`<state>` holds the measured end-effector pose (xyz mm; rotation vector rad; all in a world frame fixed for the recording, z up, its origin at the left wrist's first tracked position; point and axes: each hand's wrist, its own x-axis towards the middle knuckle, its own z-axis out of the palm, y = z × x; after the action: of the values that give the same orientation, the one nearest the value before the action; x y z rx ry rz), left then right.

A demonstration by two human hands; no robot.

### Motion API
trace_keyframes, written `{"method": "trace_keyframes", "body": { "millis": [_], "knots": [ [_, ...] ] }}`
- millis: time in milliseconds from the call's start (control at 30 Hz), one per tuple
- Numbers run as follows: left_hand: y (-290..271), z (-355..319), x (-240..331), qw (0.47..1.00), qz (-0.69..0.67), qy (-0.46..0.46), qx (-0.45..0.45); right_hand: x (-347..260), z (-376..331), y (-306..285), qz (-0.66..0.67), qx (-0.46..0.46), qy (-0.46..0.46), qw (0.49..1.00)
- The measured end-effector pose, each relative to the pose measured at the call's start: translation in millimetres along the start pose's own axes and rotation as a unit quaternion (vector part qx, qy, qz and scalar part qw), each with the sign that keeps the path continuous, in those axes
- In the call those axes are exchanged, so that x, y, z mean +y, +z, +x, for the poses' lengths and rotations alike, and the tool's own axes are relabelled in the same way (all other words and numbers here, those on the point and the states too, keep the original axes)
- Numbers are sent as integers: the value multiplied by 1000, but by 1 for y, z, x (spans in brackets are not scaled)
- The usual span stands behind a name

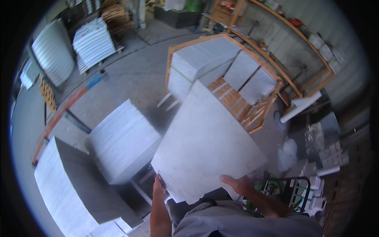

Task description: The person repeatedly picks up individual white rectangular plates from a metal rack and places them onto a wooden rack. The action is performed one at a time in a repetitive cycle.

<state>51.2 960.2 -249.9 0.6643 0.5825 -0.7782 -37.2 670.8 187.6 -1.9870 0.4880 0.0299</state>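
Observation:
A large white stone slab (205, 138) with faint grey veining is held in front of my body, tilted, its far corner reaching toward a wooden crate. At its left edge my left hand (158, 185) grips near the bottom corner, the fingers partly hidden behind it. My right hand (238, 185) holds the near right edge, thumb lying on the top face and fingers out of sight underneath. Beyond the slab, the open wooden crate (170, 59) contains a thick stack of similar slabs (205, 55) with a green strap around it, plus more slabs (242, 69) leaning along its right side.
To my left stand two stacks of white slabs, a nearer one (63, 185) and a farther one (122, 138), beside an orange metal beam (59, 114). Wooden shelving (276, 65) lines the right wall. A black-framed machine (306, 185) sits close by my right arm.

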Motion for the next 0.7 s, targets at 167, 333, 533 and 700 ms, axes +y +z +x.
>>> {"method": "trace_keyframes", "body": {
  "millis": [167, 333, 533, 700],
  "knots": [
    [77, -37, 10, 998, 35, 25, -49, 46, 16, -82, 124, -34, -13, 992],
    [173, -128, -16, 987, 102, 119, -33, 131, 75, -152, 293, -49, -8, 955],
    [301, -172, -74, 994, 21, 100, -26, 236, 142, -237, 78, -62, -112, 989],
    [356, -163, -96, 993, 50, 111, 5, 270, 185, -274, 277, -66, 11, 959]
  ]
}}
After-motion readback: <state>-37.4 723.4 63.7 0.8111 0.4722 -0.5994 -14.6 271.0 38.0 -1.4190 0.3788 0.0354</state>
